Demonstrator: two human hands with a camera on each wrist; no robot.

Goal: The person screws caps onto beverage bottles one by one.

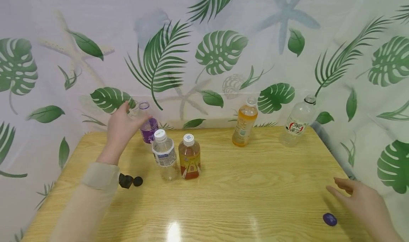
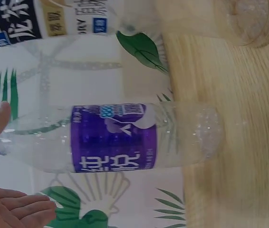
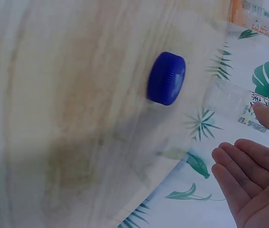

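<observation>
I have the left hand [image 1: 123, 128], released, beside a purple-labelled clear plastic bottle [image 2: 115, 137] reading "纯悦"; right hand [image 1: 364, 199], released, near a purple plastic cap [image 1: 330, 219].

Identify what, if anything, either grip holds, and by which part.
Nothing is held: the left grip is by the purple-labelled bottle without pinching it; the right grip near the purple cap.

Room lies between yellow-labelled bottle [image 1: 190, 160] and orange bottle [image 1: 244, 126]; clear capped bottle [image 1: 166, 157] partly blocks purple bottle [image 1: 149, 131].
</observation>
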